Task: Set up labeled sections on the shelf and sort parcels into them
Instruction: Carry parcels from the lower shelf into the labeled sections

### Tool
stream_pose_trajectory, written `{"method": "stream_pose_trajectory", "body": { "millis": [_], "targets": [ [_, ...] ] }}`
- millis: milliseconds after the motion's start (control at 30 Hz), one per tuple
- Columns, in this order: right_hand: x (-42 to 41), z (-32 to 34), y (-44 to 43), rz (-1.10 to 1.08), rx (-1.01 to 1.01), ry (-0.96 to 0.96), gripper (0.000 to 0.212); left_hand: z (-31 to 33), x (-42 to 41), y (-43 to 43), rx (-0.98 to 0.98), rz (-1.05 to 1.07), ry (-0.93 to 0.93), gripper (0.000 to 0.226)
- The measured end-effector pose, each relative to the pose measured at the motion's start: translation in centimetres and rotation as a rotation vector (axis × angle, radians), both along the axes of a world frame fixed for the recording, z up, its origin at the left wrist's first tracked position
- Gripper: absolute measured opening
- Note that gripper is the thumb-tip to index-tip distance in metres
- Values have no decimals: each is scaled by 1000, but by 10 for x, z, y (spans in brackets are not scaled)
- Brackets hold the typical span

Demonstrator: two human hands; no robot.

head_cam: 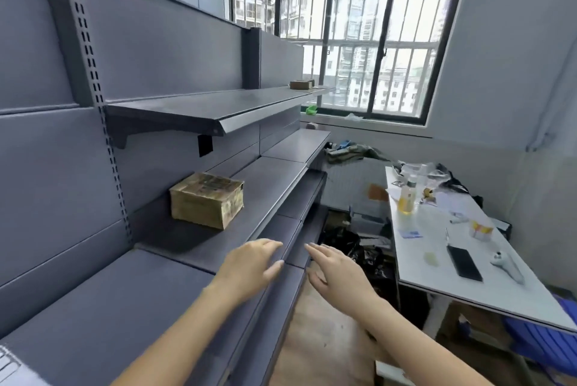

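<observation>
Grey metal shelving (93, 307) lines the left of a narrow room, its boards running away toward the far window. Between its front lip and a white table (468, 292) on the right lies a strip of wooden floor (324, 342), open near the camera. Farther on, dark clutter under the table's end crowds the strip. A blue chair (546, 345) sits at the near right corner.

Both bare forearms reach forward. The left hand (249, 264) hangs over the front edge of a lower board, empty, fingers loosely extended and slightly spread. Whether it touches the metal cannot be told. The right hand (335, 271) is just beside it, past the lip and over the aisle, also empty with fingers straight and apart.

Beyond the hands, a brown parcel (207, 200) rests flat on the middle board near the back panel, well clear of the lip. Its broad side faces the camera and appears to run from the back panel toward the front. Dark print covers its top but is too blurred to read.

On the table lie a black phone (464, 263) and, farther back, a clear bottle (406, 198) of yellow liquid.

Above, a black tag (205, 145) hangs under the upper board's near end, with no writing visible. At that board's far end sits a smaller parcel (301, 84), in front of the barred window (359, 26).
</observation>
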State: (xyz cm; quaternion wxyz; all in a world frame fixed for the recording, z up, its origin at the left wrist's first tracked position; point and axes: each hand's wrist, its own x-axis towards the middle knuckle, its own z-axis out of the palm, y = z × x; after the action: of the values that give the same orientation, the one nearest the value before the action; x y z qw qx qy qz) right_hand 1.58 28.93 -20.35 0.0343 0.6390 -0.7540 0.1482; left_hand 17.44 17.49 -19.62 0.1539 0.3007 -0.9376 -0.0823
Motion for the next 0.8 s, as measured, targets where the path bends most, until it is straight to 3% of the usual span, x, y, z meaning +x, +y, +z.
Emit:
{"method": "stream_pose_trajectory", "body": {
  "millis": [367,667,800],
  "targets": [
    [-107,-4,-217,234,-29,-64,51,4,-63,-149,-2,274,-18,45],
    [-176,-12,-385,614,34,8,52,-13,-122,-246,161,686,117,53],
    [-203,-11,-441,730,60,15,53,-12,-149,-268,182,877,47,53]
  ]
}}
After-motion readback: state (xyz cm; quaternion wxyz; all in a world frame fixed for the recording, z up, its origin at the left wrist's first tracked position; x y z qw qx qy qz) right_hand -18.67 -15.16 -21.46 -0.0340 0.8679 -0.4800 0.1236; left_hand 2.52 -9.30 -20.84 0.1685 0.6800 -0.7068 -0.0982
